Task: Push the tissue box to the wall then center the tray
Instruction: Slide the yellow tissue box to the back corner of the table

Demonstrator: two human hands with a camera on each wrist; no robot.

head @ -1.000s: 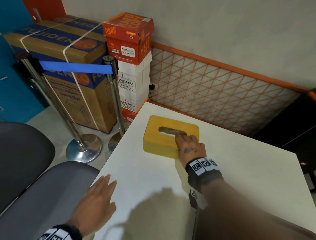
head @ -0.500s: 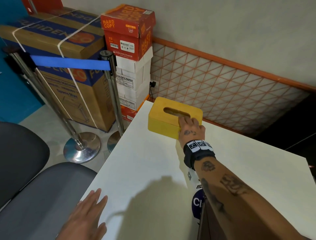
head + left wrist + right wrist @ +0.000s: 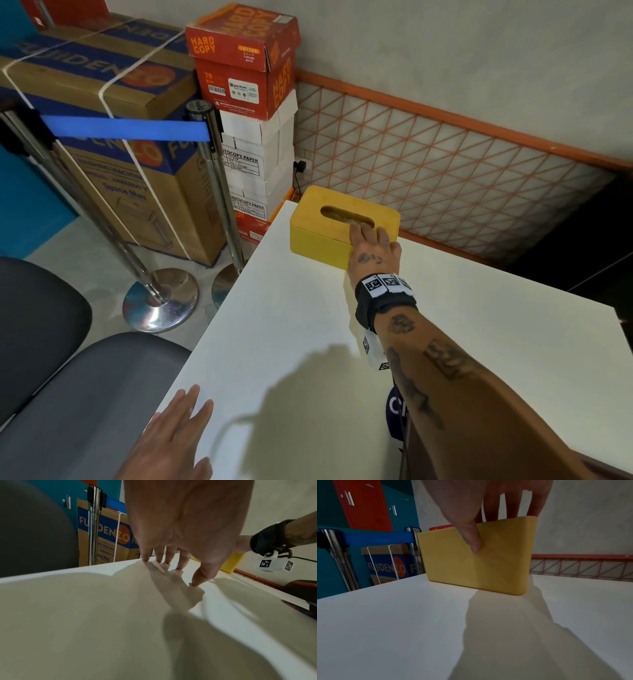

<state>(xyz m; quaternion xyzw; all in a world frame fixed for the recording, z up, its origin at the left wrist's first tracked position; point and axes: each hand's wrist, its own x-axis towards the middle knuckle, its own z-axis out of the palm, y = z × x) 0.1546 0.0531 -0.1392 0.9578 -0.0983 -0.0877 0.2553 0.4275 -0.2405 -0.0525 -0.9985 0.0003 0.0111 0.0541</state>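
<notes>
A yellow tissue box (image 3: 322, 236) with an oval slot stands at the far left corner of the white table (image 3: 479, 359), close to the orange lattice wall panel (image 3: 462, 178); I cannot tell if they touch. My right hand (image 3: 373, 246) lies on the box's right end, fingers straight over the top toward the slot. In the right wrist view the thumb (image 3: 473, 540) presses the box's near face (image 3: 453, 563). My left hand (image 3: 171, 442) rests flat on the table's near left edge, fingers spread, holding nothing. I can make out no tray in any view.
Left of the table stand chrome barrier posts (image 3: 212, 164) with a blue belt (image 3: 123, 128), stacked paper boxes (image 3: 246, 61) and a large strapped carton (image 3: 102, 102). A grey chair (image 3: 68, 394) sits at the near left. A dark seat (image 3: 302, 588) lies to the right.
The tissue box has slid away from me to the table's far edge by the wall panel, with my right hand on it and the arm stretched out. The left hand stays flat on the table.
</notes>
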